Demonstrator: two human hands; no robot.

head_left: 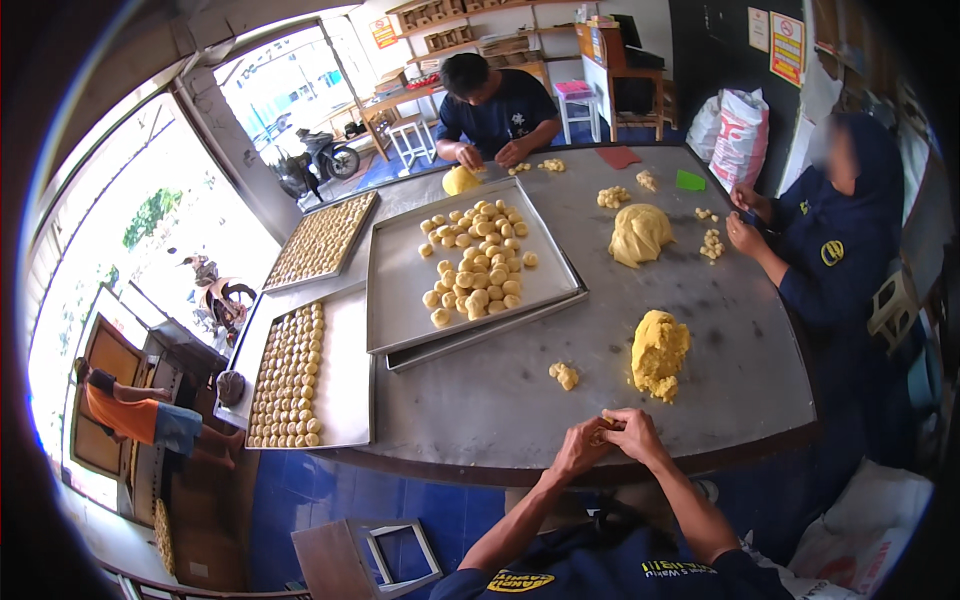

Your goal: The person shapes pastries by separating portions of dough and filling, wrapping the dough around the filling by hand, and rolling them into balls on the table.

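At the near edge of the metal table, my left hand (580, 447) and my right hand (636, 437) meet, fingers closed together around a small piece of dough (603, 430). My fingers cover most of that piece. Just beyond my right hand stands a crumbly yellow mound of filling (660, 355). A small cluster of pale yellow lumps (564, 375) lies on the table beyond my left hand.
A tray of loose dough balls (375, 290) rests on another tray mid-table. Trays with rows of balls (350, 420) (365, 205) stand left. A large dough mound (640, 235) lies farther back. Two co-workers (500, 110) (840, 220) handle dough across the table and at right.
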